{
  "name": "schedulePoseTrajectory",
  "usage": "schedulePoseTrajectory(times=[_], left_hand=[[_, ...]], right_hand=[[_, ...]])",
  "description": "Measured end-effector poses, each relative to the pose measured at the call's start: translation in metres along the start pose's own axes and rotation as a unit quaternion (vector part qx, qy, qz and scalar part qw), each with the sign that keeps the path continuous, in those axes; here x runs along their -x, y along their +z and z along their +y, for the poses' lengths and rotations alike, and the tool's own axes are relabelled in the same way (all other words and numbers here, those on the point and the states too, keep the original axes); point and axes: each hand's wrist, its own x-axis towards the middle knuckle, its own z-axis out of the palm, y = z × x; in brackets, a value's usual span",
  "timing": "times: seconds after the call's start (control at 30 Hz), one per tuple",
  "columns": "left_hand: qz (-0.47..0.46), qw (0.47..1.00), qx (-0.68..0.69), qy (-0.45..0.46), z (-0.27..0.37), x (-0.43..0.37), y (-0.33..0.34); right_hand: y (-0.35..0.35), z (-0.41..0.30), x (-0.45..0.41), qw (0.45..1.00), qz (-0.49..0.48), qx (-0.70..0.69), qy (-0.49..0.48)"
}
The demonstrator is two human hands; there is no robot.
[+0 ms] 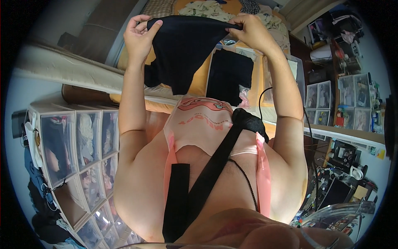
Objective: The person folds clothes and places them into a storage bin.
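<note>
A black cloth garment (183,46) hangs in the air between my two hands, its top edge drawn nearly taut. My left hand (140,32) pinches the upper left corner, thumb in front. At the upper right, my right hand (245,29) grips the other corner between thumb and fingers. The lower end of the cloth drops in front of the bed's near edge; what kind of garment it is, I cannot tell. On the bed, right of it, lies a folded black cloth (230,70) with a clear plastic bag (244,96) by its lower right corner.
Rumpled patterned bedding (205,11) covers the bed's far end. Clear-fronted drawers (90,137) stand at the left. More small drawers (354,99) and a cluttered desk (339,186) are at the right. A black cable (311,133) runs down beside my right arm.
</note>
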Motion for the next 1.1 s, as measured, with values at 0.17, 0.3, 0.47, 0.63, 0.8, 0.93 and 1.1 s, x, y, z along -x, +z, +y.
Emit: schedulePoseTrajectory(times=[0.17, 0.3, 0.47, 0.63, 0.8, 0.93, 1.1], left_hand=[[0.025, 0.997, 0.065, -0.036, 0.006, 0.002, -0.012], [0.007, 0.983, 0.125, -0.133, 0.011, 0.005, -0.019], [0.009, 0.957, 0.178, -0.229, -0.015, 0.001, -0.030], [-0.071, 0.991, 0.078, -0.083, 0.004, 0.017, 0.000], [-0.057, 0.970, 0.221, -0.082, -0.007, 0.014, 0.010], [-0.074, 0.923, 0.355, -0.128, 0.002, 0.007, 0.016], [-0.118, 0.930, 0.320, -0.138, 0.071, 0.022, 0.064]], right_hand=[[-0.006, -0.003, -0.001, 0.991, 0.073, -0.060, -0.098], [0.009, -0.009, 0.008, 0.957, 0.046, -0.286, -0.014], [0.027, -0.024, 0.007, 0.957, 0.110, -0.269, -0.007], [0.028, -0.039, 0.007, 0.973, 0.193, -0.123, 0.002], [0.028, -0.055, 0.006, 0.944, 0.269, -0.189, -0.016], [0.020, -0.041, 0.003, 0.890, 0.224, -0.398, 0.008], [-0.012, 0.008, 0.038, 0.564, -0.055, -0.824, -0.020]])
